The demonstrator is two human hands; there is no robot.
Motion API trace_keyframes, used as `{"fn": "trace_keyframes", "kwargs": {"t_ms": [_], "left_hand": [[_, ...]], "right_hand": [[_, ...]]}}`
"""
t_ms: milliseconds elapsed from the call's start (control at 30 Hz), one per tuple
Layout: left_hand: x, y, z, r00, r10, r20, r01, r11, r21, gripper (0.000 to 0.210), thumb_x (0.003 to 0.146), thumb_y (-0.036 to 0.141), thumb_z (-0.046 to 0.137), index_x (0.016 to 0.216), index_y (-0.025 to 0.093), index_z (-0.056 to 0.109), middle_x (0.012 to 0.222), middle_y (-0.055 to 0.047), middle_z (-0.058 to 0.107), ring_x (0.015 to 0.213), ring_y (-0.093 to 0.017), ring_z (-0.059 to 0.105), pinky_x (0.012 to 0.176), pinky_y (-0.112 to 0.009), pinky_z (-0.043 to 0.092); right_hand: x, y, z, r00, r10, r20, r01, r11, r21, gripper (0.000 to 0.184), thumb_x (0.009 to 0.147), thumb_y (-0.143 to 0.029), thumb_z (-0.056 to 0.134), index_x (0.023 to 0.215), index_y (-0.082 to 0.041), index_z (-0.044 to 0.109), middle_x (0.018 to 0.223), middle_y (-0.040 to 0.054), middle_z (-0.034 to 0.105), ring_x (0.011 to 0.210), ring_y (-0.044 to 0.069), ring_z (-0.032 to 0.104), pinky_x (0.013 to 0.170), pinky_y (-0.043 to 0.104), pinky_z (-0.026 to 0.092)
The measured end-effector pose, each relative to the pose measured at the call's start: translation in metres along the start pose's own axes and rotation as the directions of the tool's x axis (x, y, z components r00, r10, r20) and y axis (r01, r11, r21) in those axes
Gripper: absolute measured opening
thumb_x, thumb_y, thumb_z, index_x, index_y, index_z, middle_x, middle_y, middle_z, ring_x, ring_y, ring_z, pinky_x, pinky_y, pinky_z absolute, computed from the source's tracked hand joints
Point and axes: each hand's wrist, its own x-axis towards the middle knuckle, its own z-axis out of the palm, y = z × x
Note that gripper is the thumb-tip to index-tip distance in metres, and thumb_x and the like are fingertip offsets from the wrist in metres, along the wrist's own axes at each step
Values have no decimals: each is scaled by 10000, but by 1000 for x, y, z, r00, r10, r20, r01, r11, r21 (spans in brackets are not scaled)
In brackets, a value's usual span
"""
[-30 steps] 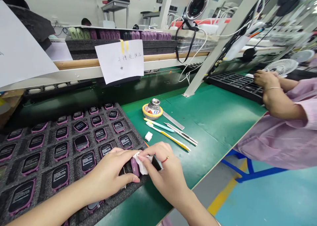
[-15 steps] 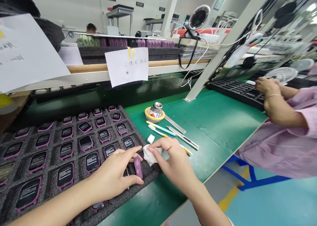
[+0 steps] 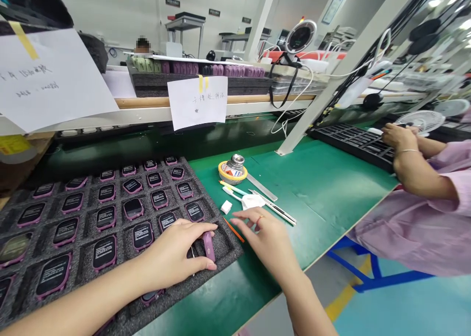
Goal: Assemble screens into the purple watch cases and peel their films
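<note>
My left hand is closed on a purple smartwatch case, held on its edge between thumb and fingers at the right end of a grey foam tray. Purple watches with white text on dark screens fill many of its pockets. My right hand hovers over the green tabletop with fingers loosely bent and apart, nothing visible in them. Just beyond its fingers lies a crumpled white cloth. Left of the hand, an orange stick lies by the tray's edge, and a small white block sits behind it.
A yellow-rimmed bowl with a metal-topped container, a steel ruler, a toothbrush and a slim knife lie behind the cloth. A white post rises from the table. At right, a co-worker's hands are over a black tray.
My right hand has let go of the white cloth, which now lies farther back on the tools. The orange stick has come into view. My left hand still grips the watch case.
</note>
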Motion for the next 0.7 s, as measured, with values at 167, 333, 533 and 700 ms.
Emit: {"fn": "trace_keyframes", "kwargs": {"t_ms": [167,333,533,700], "left_hand": [[0,-1,1,999,41,-23,-41,999,14,628,820,382,763,1394,244,549,1299,-85,675,1200,-297,585,1038,-461,451],[-3,3,4,997,54,-61,-50,997,60,595,836,411,740,1377,232,565,1319,-86,661,1219,-298,568,1063,-475,438],[-10,19,16,987,67,-146,-27,965,261,508,890,440,664,1312,166,594,1167,-101,658,1106,-314,536,1012,-519,447],[-12,19,20,970,102,-221,-15,932,363,668,913,509,608,1433,113,472,1302,-198,574,1204,-372,504,1028,-609,398]], "right_hand": [[-12,-3,15,991,53,126,-52,999,-10,128,882,-263,601,820,-195,689,761,42,668,548,167,593,500,278,452],[-13,2,20,985,72,159,-73,997,2,116,864,-230,566,817,-190,664,687,12,626,522,147,563,504,250,434],[-18,8,28,991,71,111,-75,997,36,192,898,-305,542,901,-174,682,673,13,591,499,146,526,503,255,422],[-18,7,32,996,53,65,-56,998,36,253,934,-321,484,895,-164,679,676,22,576,539,164,549,544,265,425]]}}
